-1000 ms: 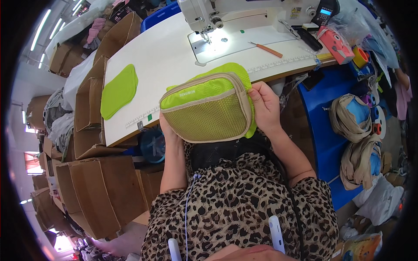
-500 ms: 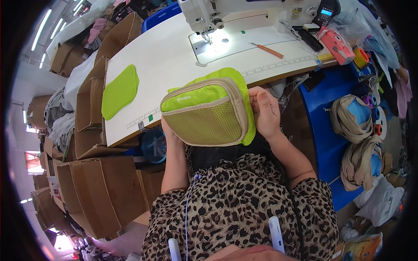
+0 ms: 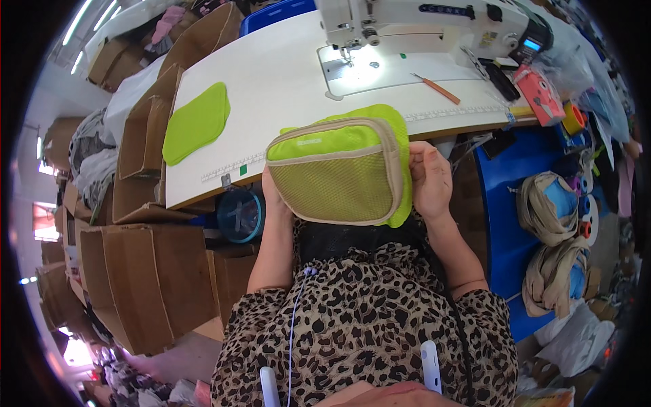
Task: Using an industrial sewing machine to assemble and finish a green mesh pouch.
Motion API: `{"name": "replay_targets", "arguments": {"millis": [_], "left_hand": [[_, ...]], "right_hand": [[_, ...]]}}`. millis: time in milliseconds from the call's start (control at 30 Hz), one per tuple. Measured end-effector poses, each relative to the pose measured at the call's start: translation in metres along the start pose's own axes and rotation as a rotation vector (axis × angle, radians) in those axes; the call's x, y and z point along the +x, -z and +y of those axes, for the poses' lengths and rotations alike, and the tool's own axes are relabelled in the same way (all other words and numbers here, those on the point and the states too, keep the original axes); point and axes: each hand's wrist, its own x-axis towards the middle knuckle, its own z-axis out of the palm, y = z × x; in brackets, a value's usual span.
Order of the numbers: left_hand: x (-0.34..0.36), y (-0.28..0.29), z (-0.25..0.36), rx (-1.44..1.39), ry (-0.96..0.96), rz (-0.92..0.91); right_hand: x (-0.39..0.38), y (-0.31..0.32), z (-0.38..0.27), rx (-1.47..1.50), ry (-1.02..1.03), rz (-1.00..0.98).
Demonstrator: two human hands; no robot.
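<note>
I hold a lime-green pouch with a mesh front and beige trim at the near edge of the white sewing table. My left hand grips its left side, mostly hidden behind it. My right hand holds its right edge, where a lime-green panel sticks out behind the pouch. Another lime-green fabric panel lies flat on the table's left part. The white sewing machine stands at the far side, its lit needle plate just beyond the pouch.
An orange-handled tool lies on the table by the machine. Open cardboard boxes stack up on the left. A blue stand on the right carries rolls of beige webbing. A pink object sits at the table's right end.
The pouch has shifted slightly right and turned a little in my hands; both hands keep their grip.
</note>
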Motion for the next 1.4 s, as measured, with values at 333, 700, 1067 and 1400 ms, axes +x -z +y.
{"name": "replay_targets", "arguments": {"millis": [333, 700, 1067, 1400], "left_hand": [[-0.047, -0.056, 0.026, 0.124, -0.068, -0.098], [-0.061, -0.060, 0.041, 0.236, 0.033, -0.269], [-0.053, -0.054, 0.047, 0.278, 0.051, -0.297], [-0.040, -0.049, 0.019, 0.293, 0.030, -0.269]], "right_hand": [[0.012, 0.064, 0.041, 0.180, -0.329, 0.241], [0.019, 0.084, 0.063, 0.161, -0.407, 0.221], [0.022, 0.088, 0.060, 0.076, -0.334, 0.231], [0.016, 0.063, 0.040, -0.013, -0.151, 0.299]]}}
